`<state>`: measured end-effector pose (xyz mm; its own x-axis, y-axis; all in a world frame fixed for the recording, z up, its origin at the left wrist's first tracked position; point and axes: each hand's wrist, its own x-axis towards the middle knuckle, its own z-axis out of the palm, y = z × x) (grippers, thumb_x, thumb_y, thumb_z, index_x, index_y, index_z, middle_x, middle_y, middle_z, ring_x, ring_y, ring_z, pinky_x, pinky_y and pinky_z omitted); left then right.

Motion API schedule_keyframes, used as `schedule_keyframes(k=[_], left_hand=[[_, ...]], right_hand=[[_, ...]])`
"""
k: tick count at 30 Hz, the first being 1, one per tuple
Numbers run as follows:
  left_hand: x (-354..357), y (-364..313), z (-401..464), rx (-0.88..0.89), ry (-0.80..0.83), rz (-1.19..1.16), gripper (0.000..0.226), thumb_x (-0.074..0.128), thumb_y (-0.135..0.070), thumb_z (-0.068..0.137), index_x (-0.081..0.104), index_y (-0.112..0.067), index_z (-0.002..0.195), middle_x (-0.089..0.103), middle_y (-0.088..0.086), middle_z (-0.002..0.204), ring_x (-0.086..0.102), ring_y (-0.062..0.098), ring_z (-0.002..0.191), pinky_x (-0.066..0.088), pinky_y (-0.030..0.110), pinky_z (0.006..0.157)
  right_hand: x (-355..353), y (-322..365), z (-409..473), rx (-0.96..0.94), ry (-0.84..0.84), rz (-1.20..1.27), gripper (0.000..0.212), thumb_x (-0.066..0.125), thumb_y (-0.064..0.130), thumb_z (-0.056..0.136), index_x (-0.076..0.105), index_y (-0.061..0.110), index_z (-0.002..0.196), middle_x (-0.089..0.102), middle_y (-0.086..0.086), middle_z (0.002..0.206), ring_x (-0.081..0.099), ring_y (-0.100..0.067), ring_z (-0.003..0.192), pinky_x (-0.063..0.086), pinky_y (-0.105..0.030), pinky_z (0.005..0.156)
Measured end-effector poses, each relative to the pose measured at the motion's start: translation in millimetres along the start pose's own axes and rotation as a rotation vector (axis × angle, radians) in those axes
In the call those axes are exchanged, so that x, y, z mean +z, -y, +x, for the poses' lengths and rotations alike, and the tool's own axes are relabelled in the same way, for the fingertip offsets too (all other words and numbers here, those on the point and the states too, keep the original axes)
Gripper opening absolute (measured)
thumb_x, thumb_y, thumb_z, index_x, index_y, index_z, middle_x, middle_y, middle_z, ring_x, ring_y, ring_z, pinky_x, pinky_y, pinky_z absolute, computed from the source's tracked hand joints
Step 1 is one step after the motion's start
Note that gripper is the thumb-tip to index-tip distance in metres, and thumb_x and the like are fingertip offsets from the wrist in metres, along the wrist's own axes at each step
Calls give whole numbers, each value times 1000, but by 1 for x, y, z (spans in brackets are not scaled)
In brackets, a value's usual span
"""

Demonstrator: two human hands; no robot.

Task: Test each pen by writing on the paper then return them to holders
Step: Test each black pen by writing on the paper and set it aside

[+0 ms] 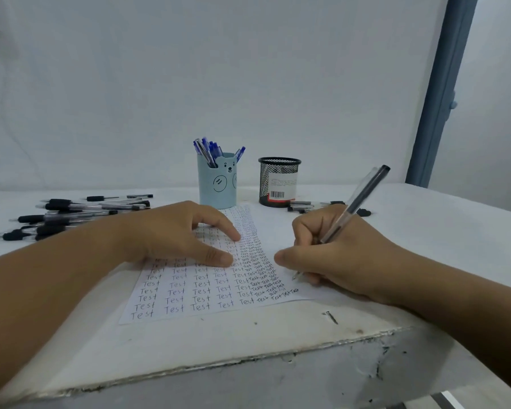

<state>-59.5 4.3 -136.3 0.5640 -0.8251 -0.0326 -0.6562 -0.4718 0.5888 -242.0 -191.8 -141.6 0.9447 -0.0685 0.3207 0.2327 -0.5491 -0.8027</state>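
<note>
While left hand (171,234) lies flat steadying white written-over paper sheet (207,290), right hand (337,255) pinches clear black-capped ballpoint pen (354,205) for writing.

The white worktop (425,231) carries a written sheet of paper (207,293), loose black pens (71,215), a blue holder (217,184), and a mesh holder (279,181).

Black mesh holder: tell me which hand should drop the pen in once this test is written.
Right. The right hand already grips the pen, and the black mesh holder stands on its side of the paper. The left hand lies flat on the paper, steadying it.
</note>
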Motion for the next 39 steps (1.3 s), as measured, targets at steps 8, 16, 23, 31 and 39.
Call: schedule_keyframes(k=[8,16,23,31,39], left_hand=[[-2,-1,0,6,23,29,72,83,-73,42,68,-55,111,48,-24,141,42,7,135,31,41,118],[-3,-2,-1,12,30,35,72,83,-72,42,69,-54,109,48,-22,142,41,8,136,30,42,119],[-3,-3,0,15,37,22,70,84,-70,43,69,-53,110,48,-22,141,41,6,135,30,40,119],[-3,-1,-1,5,45,32,72,83,-72,44,68,-54,111,47,-22,143,42,8,135,31,41,118],[-3,-2,-2,-4,57,21,72,84,-71,45,68,-54,112,46,-23,143,40,7,137,30,41,119]], right_hand=[[0,0,2,25,44,-78,38,76,15,85,54,13,54,61,-8,52,51,-17,49,46,-32,57],[1,0,2,23,74,-105,39,75,14,85,53,15,53,60,-6,52,49,-14,48,45,-30,57],[1,0,2,10,79,-141,41,75,11,84,50,14,52,58,-4,51,48,-14,48,43,-30,54],[2,0,1,8,83,-112,40,75,12,84,50,11,53,60,-5,51,49,-15,47,43,-29,54],[2,-2,1,12,51,-128,41,73,8,84,48,15,52,57,-4,50,47,-14,48,41,-30,54]])
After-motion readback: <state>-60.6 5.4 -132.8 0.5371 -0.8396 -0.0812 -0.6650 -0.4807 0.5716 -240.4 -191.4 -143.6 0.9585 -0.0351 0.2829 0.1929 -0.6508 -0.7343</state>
